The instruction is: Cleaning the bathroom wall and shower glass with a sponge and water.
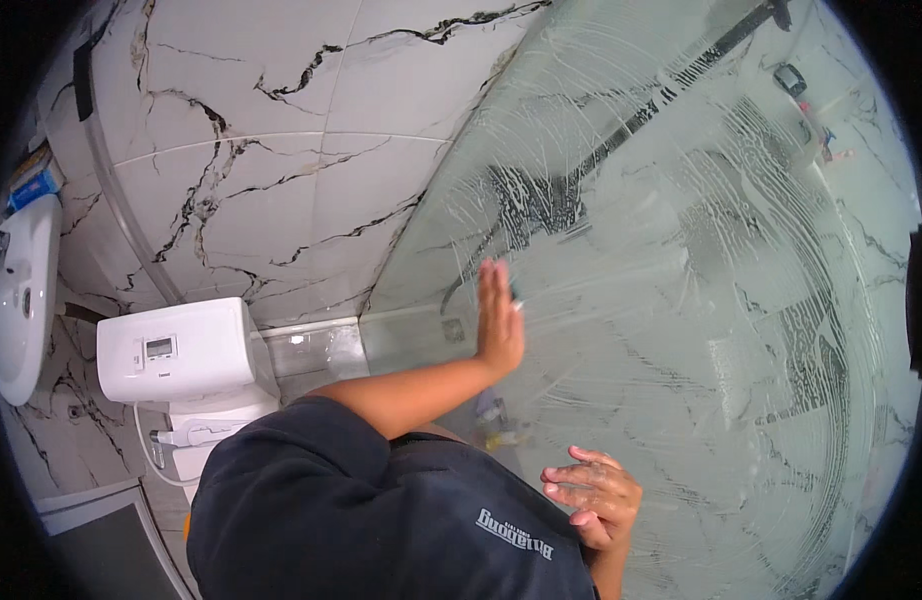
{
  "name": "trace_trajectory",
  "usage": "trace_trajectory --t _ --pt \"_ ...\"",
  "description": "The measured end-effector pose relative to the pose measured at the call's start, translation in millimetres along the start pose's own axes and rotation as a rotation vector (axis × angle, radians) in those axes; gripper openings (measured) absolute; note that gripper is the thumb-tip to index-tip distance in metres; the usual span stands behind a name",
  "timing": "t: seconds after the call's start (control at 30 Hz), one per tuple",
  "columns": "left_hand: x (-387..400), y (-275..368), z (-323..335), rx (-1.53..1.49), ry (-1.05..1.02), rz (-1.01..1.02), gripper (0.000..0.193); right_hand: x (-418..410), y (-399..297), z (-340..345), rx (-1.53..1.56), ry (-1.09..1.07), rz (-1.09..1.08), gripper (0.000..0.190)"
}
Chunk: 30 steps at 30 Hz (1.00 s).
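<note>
A large glass panel (626, 352) stands before me, streaked with white soap suds in wide curved strokes. My left hand (500, 322) is held against the glass with its fingers straight and together. Between that hand and the panel shows the dark green edge of a scrubbing sponge (515, 292); most of it is hidden by the fingers. Lower down, close to my dark T-shirt (401, 517), my right hand (599, 491) is wet with suds. Its fingers are slightly bent and apart, and nothing is in it.
To the left are a white toilet cistern (175, 382), a white washbasin (25, 315) and a blue package (34, 191). White marble-patterned tiles (273, 195) cover the wall. A black bar (648, 109) and a floor drain (453, 330) show through the glass.
</note>
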State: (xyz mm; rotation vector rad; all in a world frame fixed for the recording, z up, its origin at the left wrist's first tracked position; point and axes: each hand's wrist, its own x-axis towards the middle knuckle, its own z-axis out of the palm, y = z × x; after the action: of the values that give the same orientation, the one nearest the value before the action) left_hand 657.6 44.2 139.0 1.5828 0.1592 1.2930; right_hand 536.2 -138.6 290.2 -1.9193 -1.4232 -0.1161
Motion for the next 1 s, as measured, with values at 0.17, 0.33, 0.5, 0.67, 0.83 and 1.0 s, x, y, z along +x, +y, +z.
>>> trace_trajectory --t 0.17,0.33,0.5,0.67,0.83,1.0 --pt "122.1 57.3 57.3 -0.082 -0.005 0.401 0.062 17.3 3.5 8.4 -0.025 -0.059 -0.022 0.043" --pt "110.8 42.5 50.6 0.041 -0.155 0.36 0.063 24.6 11.3 10.7 -0.024 -0.052 -0.023 0.04" --pt "45.7 -51.7 -10.8 0.011 0.034 -0.01 0.058 24.8 17.8 12.3 0.015 -0.009 0.033 0.035" --pt "127.3 -31.6 22.8 0.007 0.104 0.208 0.058 36.2 20.9 15.0 0.007 -0.037 0.048 0.044" --pt "175.7 19.5 55.9 -0.055 -0.029 0.451 0.058 47.5 21.3 17.8 0.013 -0.009 0.046 0.043" --pt "122.2 -67.0 15.1 0.095 0.083 0.012 0.054 48.3 22.9 22.0 0.044 0.006 0.072 0.042"
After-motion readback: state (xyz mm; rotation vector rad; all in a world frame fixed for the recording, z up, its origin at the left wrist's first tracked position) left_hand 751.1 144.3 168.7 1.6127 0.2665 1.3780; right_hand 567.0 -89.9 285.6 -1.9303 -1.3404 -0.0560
